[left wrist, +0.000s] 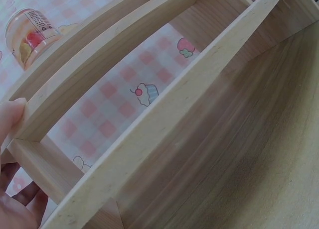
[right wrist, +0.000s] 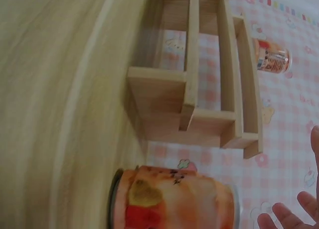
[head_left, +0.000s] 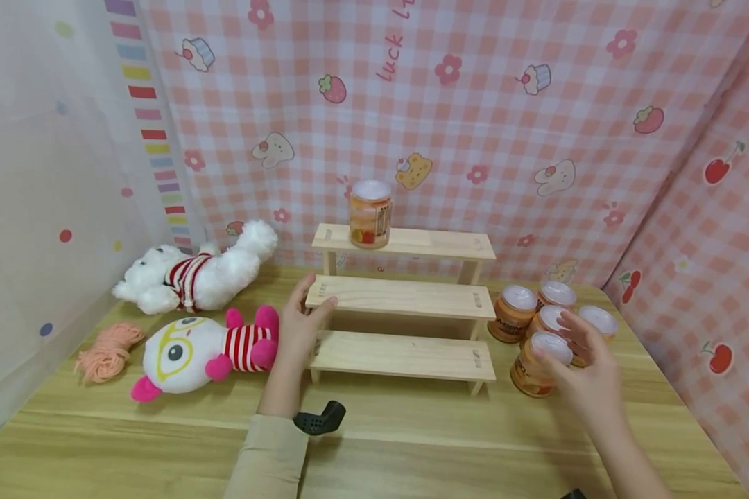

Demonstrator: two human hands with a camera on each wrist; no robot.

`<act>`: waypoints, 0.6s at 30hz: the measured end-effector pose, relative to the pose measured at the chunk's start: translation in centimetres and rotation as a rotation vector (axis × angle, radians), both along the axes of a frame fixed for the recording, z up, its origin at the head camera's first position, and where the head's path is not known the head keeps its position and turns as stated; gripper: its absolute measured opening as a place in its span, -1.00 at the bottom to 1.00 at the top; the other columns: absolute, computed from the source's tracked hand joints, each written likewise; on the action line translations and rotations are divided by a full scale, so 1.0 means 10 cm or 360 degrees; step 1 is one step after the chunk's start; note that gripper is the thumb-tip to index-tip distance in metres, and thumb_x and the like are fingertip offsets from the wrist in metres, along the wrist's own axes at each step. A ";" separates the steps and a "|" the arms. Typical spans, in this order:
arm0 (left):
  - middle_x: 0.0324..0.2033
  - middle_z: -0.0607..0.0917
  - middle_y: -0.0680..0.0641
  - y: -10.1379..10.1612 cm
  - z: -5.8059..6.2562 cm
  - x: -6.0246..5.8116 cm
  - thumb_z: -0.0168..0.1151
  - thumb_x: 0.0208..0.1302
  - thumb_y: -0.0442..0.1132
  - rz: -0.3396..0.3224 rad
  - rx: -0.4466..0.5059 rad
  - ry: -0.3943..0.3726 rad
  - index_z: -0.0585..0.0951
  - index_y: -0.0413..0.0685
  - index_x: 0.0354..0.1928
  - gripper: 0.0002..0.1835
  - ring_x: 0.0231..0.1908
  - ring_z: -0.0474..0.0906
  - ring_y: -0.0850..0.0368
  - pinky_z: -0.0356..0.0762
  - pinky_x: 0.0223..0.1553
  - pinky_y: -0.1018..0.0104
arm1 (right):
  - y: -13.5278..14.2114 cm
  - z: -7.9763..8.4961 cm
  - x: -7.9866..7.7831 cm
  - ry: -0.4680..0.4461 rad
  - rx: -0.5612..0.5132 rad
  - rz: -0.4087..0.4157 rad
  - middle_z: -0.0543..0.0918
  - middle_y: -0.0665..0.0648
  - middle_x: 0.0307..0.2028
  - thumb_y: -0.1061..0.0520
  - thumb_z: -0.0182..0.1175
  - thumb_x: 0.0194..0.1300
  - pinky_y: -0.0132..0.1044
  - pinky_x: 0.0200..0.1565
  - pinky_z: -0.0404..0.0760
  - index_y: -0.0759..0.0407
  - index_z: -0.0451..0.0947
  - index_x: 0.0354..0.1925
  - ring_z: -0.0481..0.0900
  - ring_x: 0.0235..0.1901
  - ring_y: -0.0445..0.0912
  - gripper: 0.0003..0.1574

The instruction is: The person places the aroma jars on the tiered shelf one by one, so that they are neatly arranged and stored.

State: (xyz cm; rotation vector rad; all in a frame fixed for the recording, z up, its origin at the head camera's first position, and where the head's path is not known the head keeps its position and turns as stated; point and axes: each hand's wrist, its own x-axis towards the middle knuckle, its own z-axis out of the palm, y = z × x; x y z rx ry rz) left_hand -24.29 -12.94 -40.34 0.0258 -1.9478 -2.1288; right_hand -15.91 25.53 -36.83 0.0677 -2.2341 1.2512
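Note:
A three-tier wooden display stand (head_left: 399,296) is on the table, and one jar of fruit (head_left: 371,220) with a clear lid sits on its top tier, left of centre. My left hand (head_left: 298,324) grips the left end of the middle tier; in the left wrist view its thumb (left wrist: 12,114) lies on the board, fingers behind. To the right of the stand, several similar jars (head_left: 515,314) are grouped. My right hand (head_left: 589,374) hovers over the front jar (head_left: 532,371), fingers spread. In the right wrist view, the fingertips (right wrist: 284,214) are apart from the nearest jar (right wrist: 174,199).
On the left lie a white plush dog (head_left: 215,274) in a striped sweater, a pink-and-white plush toy (head_left: 190,353) with yellow glasses, and a peach yarn skein (head_left: 109,352). A checked cloth (head_left: 374,125) hangs behind the wooden table (head_left: 406,443).

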 end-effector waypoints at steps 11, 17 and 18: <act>0.40 0.20 0.00 -0.01 -0.01 -0.01 0.33 0.24 -0.25 -0.0017 0.0008 0.0007 0.26 -0.03 0.42 -0.26 0.29 0.21 0.18 0.34 0.20 0.28 | 0.19 -0.17 0.00 0.0013 0.0094 -0.0100 0.58 0.29 -0.03 0.32 0.49 -0.04 -0.64 -0.08 0.38 0.31 0.44 0.19 0.48 -0.16 -0.39 -0.20; 0.37 0.25 -0.01 -0.01 -0.01 -0.01 0.33 0.24 -0.25 -0.0008 -0.0002 -0.0003 0.26 -0.01 0.42 -0.27 0.25 0.27 0.16 0.38 0.17 0.29 | 0.27 -0.27 -0.03 -0.0057 0.0139 -0.0097 0.58 0.25 -0.06 0.30 0.47 0.01 -0.67 -0.09 0.38 0.32 0.43 0.16 0.45 -0.18 -0.45 -0.26; 0.37 0.25 -0.01 -0.01 -0.01 0.00 0.33 0.23 -0.25 -0.0010 -0.0001 -0.0003 0.26 -0.01 0.42 -0.27 0.24 0.28 0.16 0.39 0.16 0.30 | 0.29 -0.28 -0.04 -0.0067 0.0134 -0.0085 0.58 0.24 -0.07 0.30 0.46 0.01 -0.67 -0.09 0.38 0.32 0.43 0.16 0.45 -0.18 -0.46 -0.27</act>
